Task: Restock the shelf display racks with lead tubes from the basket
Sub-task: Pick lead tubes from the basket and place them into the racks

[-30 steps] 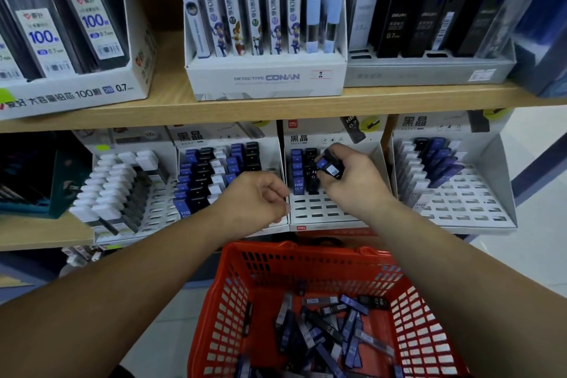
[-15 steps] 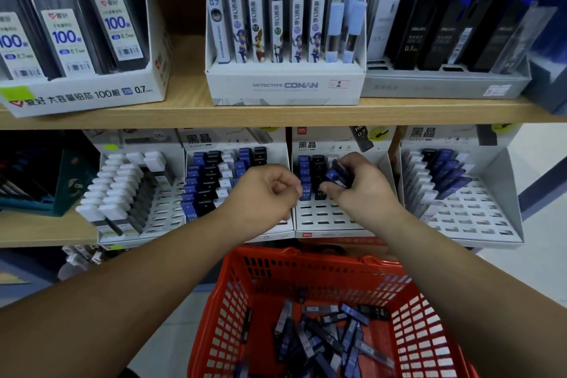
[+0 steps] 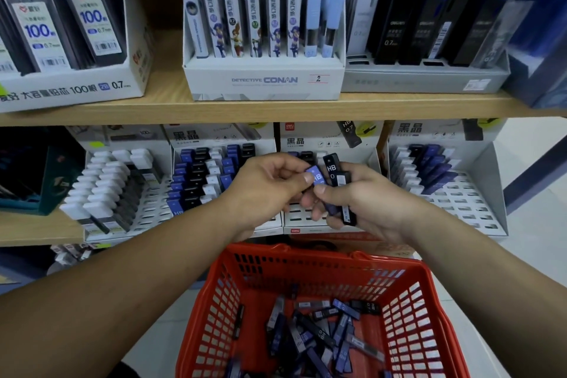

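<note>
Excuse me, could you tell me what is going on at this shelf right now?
A person is restocking lead tubes. The right hand grips a small bunch of black tubes in front of the middle display rack on the lower shelf. The left hand pinches the top of a blue tube marked HB in that bunch. None of these is in a slot yet. The red basket below holds many more loose tubes, and the right-hand rack has plenty of free slots.

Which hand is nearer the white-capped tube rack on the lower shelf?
Left. The left hand is in front of the next rack over, just right of the white-capped tube rack; the right hand, gripping lead tubes, is farther right again.
</note>
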`<state>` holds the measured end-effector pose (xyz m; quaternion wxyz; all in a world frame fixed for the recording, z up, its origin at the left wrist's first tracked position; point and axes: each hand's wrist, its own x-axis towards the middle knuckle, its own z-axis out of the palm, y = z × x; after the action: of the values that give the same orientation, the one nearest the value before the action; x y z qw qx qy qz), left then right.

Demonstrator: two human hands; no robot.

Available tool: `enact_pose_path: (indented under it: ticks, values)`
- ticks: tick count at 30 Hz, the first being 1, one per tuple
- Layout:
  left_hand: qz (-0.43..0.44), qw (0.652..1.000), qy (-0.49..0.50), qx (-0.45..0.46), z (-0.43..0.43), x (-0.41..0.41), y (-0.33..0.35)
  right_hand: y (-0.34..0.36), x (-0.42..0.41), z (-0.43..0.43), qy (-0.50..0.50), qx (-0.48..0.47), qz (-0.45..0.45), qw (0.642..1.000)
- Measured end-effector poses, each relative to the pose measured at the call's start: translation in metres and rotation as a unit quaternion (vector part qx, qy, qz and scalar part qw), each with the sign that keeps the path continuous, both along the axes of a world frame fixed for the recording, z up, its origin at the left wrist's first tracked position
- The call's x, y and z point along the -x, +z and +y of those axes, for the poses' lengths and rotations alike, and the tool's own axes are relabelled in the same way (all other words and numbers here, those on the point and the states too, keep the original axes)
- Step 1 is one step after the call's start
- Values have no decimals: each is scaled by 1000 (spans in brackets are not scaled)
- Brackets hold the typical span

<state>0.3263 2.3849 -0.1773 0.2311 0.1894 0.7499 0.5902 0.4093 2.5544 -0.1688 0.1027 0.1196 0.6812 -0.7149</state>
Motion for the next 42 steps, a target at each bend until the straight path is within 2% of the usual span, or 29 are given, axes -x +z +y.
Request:
enact_pose_path:
  ticks: [3, 5, 8, 17, 21, 25, 31, 38, 42]
  values:
    - [-13, 1000, 16, -16, -1, 7, 1, -2, -1, 3, -35, 31, -34, 998]
    - [1, 999, 42, -21, -3, 12, 1, -6, -2, 5, -71, -21, -79, 994]
    - [72, 996, 44, 12, -6, 17, -5, -14, -3, 9, -79, -99, -113, 985]
    - [212, 974, 5, 74, -7, 32, -31, -15, 1, 8, -95, 31, -128, 987]
    - [264, 958, -9, 110, -8, 34, -33, -22, 0, 12, -102, 44, -126, 986]
    - [291, 948, -16, 128, -10, 34, -31, -25, -1, 17, -134, 69, -121, 981]
    - [277, 950, -59, 134, -9, 31, -29, -22, -4, 17, -137, 109, -116, 978]
    - [395, 900, -77, 165, -11, 34, -25, -14, -13, 19, -81, 45, -106, 990]
    - [433, 874, -119, 184, -5, 32, -29, -14, -12, 21, -70, 52, -89, 992]
